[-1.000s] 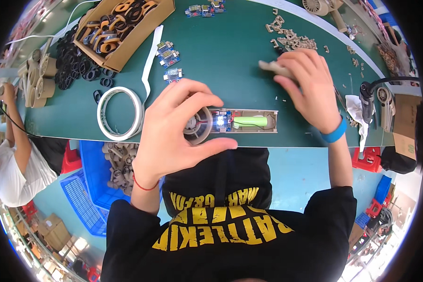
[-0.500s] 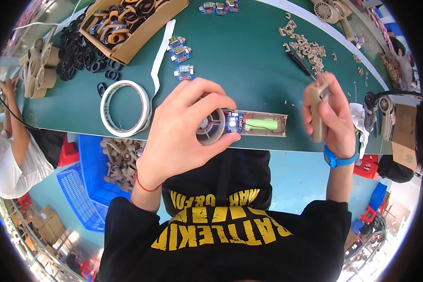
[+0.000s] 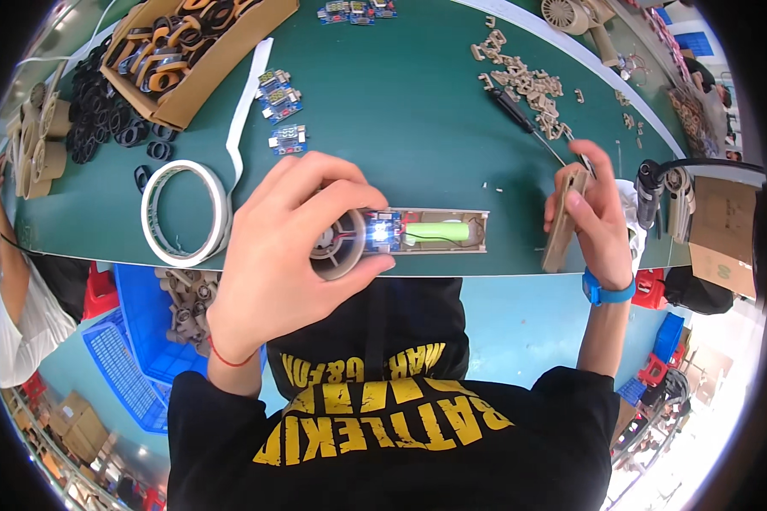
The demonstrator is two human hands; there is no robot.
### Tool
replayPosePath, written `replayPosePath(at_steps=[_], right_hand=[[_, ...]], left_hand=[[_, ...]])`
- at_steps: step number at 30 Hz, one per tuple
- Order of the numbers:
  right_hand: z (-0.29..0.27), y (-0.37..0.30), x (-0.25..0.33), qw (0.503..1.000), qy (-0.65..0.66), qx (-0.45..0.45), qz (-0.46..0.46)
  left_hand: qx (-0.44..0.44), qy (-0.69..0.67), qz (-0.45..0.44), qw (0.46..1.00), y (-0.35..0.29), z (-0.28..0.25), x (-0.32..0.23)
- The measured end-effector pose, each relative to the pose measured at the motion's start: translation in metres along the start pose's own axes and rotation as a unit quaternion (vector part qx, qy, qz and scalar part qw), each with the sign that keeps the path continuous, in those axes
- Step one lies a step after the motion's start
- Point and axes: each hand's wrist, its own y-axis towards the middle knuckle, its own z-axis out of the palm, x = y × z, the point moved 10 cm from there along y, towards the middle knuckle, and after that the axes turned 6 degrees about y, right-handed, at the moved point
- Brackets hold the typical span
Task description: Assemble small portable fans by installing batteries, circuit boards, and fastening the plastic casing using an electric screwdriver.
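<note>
a single head-worn fisheye view looks steeply down, close over the person's own chest and the near edge of a long dark green worktable, its rim bending.

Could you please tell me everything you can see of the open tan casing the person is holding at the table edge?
The open tan casing looks like plastic, a long narrow shell lying flat at the near edge of the green table. Inside it sit a light green cylindrical cell and a small circuit board with a lit blue-white light. Its left end widens into a round fan housing, gripped by the left hand. The right hand, apart from it, holds a flat tan cover piece.
</note>
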Motion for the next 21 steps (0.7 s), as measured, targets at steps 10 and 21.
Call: replayPosePath(at_steps=[10,21], right_hand=[[0.003,0.008,-0.019,0.981,0.123,0.117,0.099],[0.024,0.019,-0.023,0.978,-0.008,0.148,0.146]], left_hand=[[0.005,0.005,-0.015,1.0,0.001,-0.002,-0.002],[0.004,0.019,-0.01,1.0,0.002,-0.001,-0.001]])
